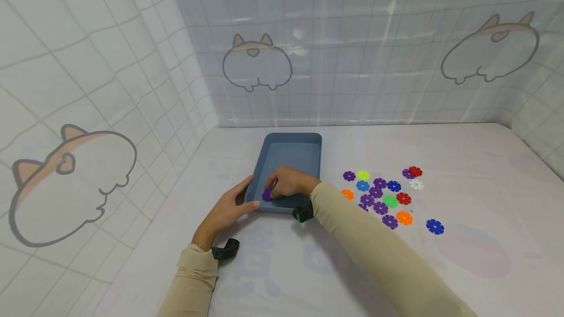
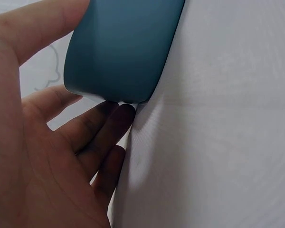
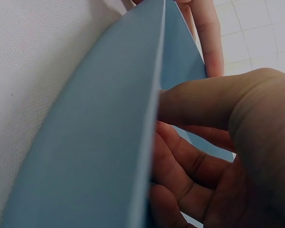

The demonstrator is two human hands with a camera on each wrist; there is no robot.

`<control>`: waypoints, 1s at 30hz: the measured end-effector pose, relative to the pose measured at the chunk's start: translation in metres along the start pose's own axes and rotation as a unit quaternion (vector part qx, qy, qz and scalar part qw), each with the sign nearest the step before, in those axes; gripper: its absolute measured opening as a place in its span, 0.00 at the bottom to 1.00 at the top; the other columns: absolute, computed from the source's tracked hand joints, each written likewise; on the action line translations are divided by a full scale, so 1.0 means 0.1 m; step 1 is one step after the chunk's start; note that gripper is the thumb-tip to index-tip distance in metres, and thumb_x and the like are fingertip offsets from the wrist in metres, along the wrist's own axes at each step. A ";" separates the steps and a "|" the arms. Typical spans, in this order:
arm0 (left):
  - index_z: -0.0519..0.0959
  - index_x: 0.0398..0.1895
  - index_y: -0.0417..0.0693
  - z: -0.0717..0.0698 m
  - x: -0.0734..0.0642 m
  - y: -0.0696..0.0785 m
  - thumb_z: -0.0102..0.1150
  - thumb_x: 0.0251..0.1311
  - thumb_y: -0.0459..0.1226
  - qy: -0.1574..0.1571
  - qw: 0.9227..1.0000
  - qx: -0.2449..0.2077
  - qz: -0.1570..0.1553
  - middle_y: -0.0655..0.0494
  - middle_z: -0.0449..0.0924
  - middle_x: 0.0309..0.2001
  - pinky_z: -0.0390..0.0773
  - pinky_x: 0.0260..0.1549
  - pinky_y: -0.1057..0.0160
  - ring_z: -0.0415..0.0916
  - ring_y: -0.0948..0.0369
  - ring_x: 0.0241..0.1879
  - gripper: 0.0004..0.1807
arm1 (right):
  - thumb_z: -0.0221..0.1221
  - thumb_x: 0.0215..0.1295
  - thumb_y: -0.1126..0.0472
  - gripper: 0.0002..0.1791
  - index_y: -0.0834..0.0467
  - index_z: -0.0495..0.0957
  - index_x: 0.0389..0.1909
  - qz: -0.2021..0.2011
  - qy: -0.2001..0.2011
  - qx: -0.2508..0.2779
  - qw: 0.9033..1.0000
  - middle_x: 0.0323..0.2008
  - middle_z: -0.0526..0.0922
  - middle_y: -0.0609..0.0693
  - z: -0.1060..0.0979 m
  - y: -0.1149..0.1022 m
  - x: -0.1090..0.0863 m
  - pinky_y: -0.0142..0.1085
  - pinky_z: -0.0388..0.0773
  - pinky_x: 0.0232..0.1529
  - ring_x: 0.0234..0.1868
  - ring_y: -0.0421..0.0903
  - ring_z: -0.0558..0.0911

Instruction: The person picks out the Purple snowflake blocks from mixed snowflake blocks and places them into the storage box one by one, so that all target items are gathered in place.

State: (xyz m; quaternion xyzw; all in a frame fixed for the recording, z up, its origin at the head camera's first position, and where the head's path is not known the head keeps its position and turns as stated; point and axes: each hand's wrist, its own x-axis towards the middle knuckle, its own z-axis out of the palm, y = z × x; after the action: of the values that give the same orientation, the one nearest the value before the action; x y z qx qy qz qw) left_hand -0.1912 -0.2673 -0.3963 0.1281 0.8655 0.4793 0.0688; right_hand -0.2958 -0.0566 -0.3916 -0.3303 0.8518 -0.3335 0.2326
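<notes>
A blue-grey tray (image 1: 294, 153) lies on the cloth-covered table. My left hand (image 1: 226, 208) holds its near left corner, the thumb at the near rim and the fingers along the left side. The left wrist view shows those fingers (image 2: 116, 121) bent at the tray's lower edge. Reaching over the near wall, my right hand (image 1: 288, 181) pinches a purple snowflake disc (image 1: 267, 195) low inside the tray. In the right wrist view the tray wall (image 3: 99, 109) hides this disc and the fingertips of the right hand (image 3: 199, 156).
Right of the tray, several notched snowflake discs lie scattered, among them a green disc (image 1: 390, 201), an orange disc (image 1: 404, 217), a white disc (image 1: 416, 184) and a dark blue disc (image 1: 435, 226). Some are partly behind the right forearm. Tiled-pattern cloth walls (image 1: 352, 72) enclose the table.
</notes>
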 end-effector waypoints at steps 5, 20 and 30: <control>0.52 0.80 0.45 0.00 0.00 -0.01 0.64 0.67 0.42 0.003 1.000 0.002 -0.002 0.44 0.52 0.77 0.58 0.69 0.41 0.53 0.44 0.74 0.44 | 0.68 0.60 0.66 0.16 0.58 0.86 0.50 0.001 -0.003 -0.007 1.000 0.30 0.85 0.44 -0.01 -0.03 0.00 0.31 0.77 0.35 0.32 0.39 0.81; 0.53 0.81 0.52 0.02 0.12 -0.39 0.65 0.67 0.45 0.011 1.000 0.007 0.013 0.49 0.52 0.78 0.59 0.69 0.42 0.54 0.47 0.74 0.44 | 0.68 0.59 0.65 0.16 0.56 0.87 0.50 0.003 0.005 -0.026 1.000 0.31 0.85 0.43 0.02 -0.03 0.03 0.31 0.77 0.35 0.32 0.40 0.80; 0.52 0.80 0.44 0.01 0.01 -0.05 0.63 0.68 0.42 -0.004 1.000 0.003 0.004 0.43 0.51 0.77 0.59 0.69 0.42 0.52 0.43 0.74 0.43 | 0.69 0.59 0.63 0.16 0.55 0.87 0.50 0.003 0.008 -0.034 0.999 0.37 0.84 0.44 0.03 -0.03 0.03 0.34 0.76 0.40 0.37 0.42 0.79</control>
State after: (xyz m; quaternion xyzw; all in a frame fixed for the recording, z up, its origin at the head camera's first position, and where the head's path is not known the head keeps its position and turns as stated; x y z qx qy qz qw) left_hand -0.1926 -0.2690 -0.4006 0.1335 0.8661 0.4767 0.0695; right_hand -0.2948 -0.0617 -0.3923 -0.3330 0.8656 -0.3061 0.2148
